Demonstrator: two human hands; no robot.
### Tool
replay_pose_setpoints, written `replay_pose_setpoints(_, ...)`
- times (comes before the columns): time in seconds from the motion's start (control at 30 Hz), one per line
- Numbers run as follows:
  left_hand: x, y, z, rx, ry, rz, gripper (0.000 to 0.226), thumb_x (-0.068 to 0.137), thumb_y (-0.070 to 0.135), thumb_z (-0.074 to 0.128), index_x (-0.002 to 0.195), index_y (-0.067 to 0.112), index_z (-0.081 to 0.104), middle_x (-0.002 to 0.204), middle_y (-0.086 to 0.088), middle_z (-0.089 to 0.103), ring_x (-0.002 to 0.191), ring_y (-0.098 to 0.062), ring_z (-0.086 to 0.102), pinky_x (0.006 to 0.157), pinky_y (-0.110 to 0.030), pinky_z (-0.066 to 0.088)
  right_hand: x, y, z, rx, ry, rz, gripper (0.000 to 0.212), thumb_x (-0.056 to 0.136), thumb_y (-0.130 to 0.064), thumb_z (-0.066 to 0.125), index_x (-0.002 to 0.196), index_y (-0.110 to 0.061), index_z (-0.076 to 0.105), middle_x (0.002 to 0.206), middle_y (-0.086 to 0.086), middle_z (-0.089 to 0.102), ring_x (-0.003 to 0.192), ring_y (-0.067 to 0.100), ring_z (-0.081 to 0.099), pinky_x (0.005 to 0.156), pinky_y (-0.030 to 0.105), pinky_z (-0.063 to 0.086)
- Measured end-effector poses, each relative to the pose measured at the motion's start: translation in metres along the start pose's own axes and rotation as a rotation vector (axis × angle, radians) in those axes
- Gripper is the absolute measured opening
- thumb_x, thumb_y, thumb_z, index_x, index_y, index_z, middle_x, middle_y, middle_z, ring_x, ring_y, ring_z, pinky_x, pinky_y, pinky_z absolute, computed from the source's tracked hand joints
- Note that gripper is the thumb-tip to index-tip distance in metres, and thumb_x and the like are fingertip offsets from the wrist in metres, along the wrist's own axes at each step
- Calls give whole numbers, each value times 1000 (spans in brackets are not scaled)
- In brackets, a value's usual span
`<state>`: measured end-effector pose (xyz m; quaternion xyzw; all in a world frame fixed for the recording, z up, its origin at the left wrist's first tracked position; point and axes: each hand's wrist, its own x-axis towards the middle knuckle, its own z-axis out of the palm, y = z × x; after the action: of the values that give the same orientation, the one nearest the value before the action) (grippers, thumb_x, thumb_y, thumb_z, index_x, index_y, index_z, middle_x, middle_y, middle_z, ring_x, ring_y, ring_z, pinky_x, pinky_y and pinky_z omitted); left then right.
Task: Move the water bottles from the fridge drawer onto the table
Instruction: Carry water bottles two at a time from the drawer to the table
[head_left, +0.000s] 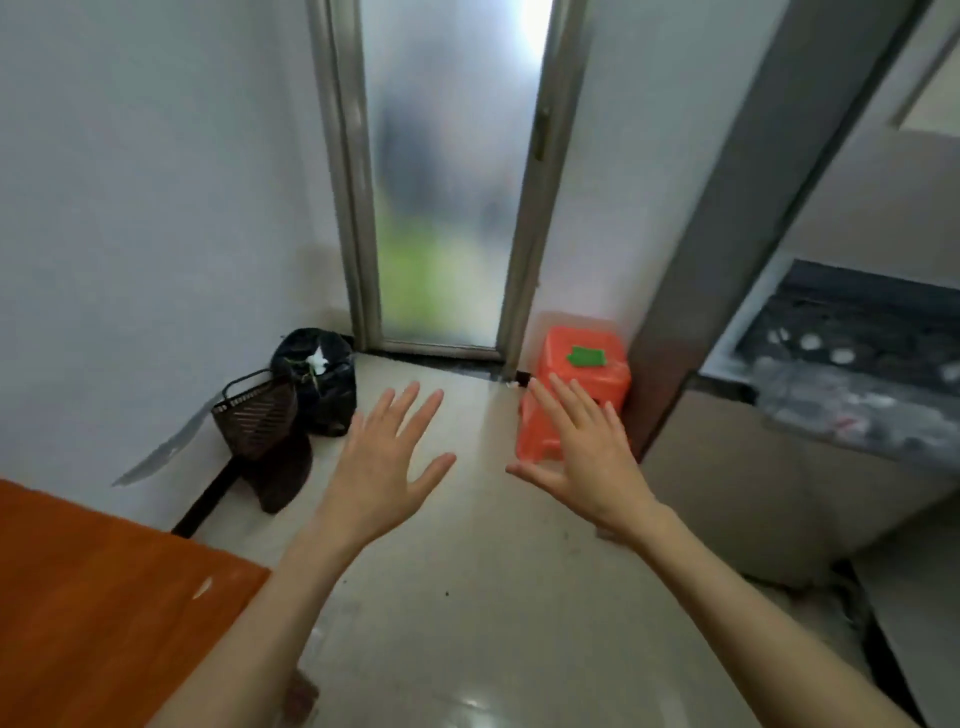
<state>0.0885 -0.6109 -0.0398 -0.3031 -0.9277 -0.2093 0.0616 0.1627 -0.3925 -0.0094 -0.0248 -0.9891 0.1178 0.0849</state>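
My left hand (387, 460) and my right hand (584, 457) are stretched out in front of me over the pale floor, palms down, fingers spread, holding nothing. A corner of the orange-brown wooden table (93, 613) fills the lower left, below and left of my left forearm. At the right edge stands a grey appliance with an open compartment (852, 364) holding blurred clear and white shapes; I cannot tell whether these are water bottles. The whole picture is motion-blurred.
A frosted glass door (447, 208) is straight ahead. An orange plastic stool (576, 389) stands at its right, a black rubbish bag (322, 379) and a dark basket (257, 410) at its left by the wall. A beige cabinet (769, 493) sits under the appliance.
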Motion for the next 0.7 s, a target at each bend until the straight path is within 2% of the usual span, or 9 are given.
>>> replay_pose_setpoints(0.1,40,71,26,35,-36,144,78,80,73,14,146,32,17,156,0,16,144,-24,11,115,-51,10,-41,71,-36,-47,54,159,93,74,-73,43,148,-32,4,158,-4,4,145,18,3,116,51,6)
replay_pose_setpoints(0.17,66,115,42,25,-45,249,81,79,77,5,146,32,19,156,1,16,144,-24,10,114,-52,10,-63,115,-55,-102,89,254,96,70,-79,32,148,-32,2,158,-2,5,146,19,3,116,52,7)
replay_pose_setpoints(0.23,93,156,58,15,-74,333,81,79,77,6,146,32,20,156,1,15,144,-24,9,114,-52,9,-81,157,-71,-134,122,343,98,66,-81,23,148,-31,3,158,-1,6,146,19,3,115,53,8)
replay_pose_setpoints(0.33,128,207,90,9,-93,420,74,81,70,19,146,33,19,155,0,16,144,-25,10,114,-53,11,-102,215,-83,-140,147,456,90,77,-73,41,148,-31,5,158,-2,4,146,19,1,115,54,6)
replay_pose_setpoints(0.37,139,221,103,13,-99,447,74,82,69,20,146,32,18,155,0,17,144,-26,11,113,-53,12,-106,235,-84,-152,143,489,89,78,-71,42,148,-32,3,158,-2,3,146,18,0,115,54,6)
replay_pose_setpoints(0.47,174,263,143,19,-124,512,73,81,69,16,146,35,10,156,2,14,144,-23,4,115,-50,7,-111,292,-89,-188,131,566,92,72,-78,25,148,-33,0,158,-3,2,146,18,-1,116,54,6)
replay_pose_setpoints(0.53,203,290,171,-8,-125,538,74,79,75,6,144,38,2,156,5,7,143,-19,-4,116,-47,3,-108,332,-93,-206,138,596,94,68,-80,17,148,-33,0,158,-3,1,146,19,-1,116,54,7)
replay_pose_setpoints(0.6,236,320,196,-46,-136,551,77,76,78,-2,143,40,-1,156,6,4,141,-16,-8,115,-45,0,-101,374,-101,-216,127,632,92,72,-81,21,148,-33,0,158,-3,1,146,18,-1,116,53,5)
replay_pose_setpoints(0.7,286,362,229,-65,-180,590,74,77,75,-1,142,42,-4,155,8,-5,140,-14,-14,115,-44,-4,-89,435,-115,-221,88,683,83,82,-70,35,147,-35,-2,158,-2,-1,146,18,-2,117,51,3)
